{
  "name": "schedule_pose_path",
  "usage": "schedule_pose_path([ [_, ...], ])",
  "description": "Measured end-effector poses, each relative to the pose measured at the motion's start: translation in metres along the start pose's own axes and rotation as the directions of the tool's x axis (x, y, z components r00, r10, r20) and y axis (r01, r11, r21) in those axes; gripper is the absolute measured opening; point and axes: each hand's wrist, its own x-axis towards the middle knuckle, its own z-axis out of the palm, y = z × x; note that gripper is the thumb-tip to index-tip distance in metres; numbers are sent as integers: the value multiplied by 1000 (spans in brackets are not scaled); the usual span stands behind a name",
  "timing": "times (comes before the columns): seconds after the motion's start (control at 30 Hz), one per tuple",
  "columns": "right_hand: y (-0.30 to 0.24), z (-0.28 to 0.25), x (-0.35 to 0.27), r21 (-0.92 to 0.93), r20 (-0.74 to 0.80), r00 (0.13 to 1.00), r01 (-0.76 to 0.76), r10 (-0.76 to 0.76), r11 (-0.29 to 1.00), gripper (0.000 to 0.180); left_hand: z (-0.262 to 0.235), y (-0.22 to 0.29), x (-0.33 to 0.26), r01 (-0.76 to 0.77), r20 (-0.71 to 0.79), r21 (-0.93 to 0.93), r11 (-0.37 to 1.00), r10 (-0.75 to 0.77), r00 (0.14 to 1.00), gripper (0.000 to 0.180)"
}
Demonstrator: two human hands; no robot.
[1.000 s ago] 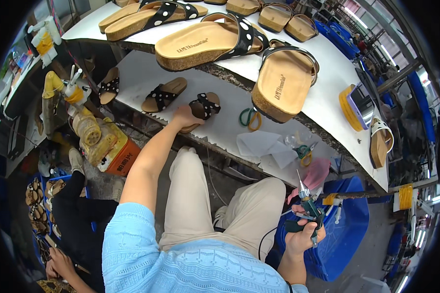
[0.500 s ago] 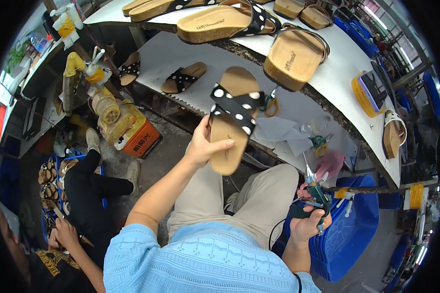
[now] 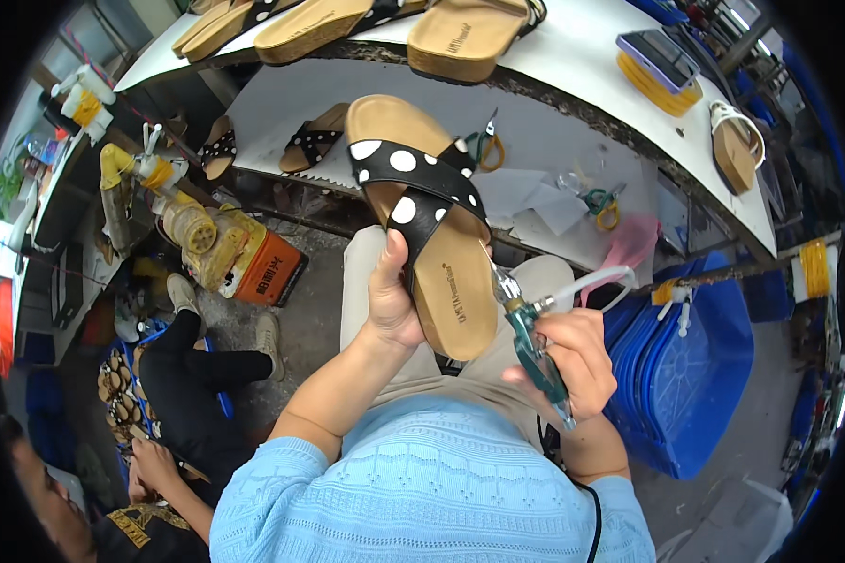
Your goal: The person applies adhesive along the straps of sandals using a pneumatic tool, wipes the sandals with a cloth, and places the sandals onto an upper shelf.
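My left hand grips a sandal by its left edge, thumb on top. The sandal has a tan footbed and crossed black straps with white dots, and is held tilted above my lap. In my right hand is a green gun with a thin metal nozzle and a whitish hose, my fingers closed round its body. The nozzle tip lies at the sandal's right edge, just below the straps; whether it touches, I cannot tell.
Several sandals stand on the white upper bench. Below are scissors and two dotted sandals. Stacked blue tubs stand at right, an orange-and-yellow machine at left. A co-worker's hands show at lower left.
My right hand has brought the green gun up and left to the sandal. The sandal has turned and come closer, and my left thumb has shifted to its edge. The view has shifted.
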Motion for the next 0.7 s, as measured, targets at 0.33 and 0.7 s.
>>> schedule_pose_path([
  [0.33,-3,9,9,-111,-23,1000,-16,14,994,38,40,-3,-4,-179,138,186,966,155,978,95],
  [0.7,-10,4,14,-219,18,1000,-16,20,976,39,43,-2,-10,-199,135,229,953,172,976,101],
])
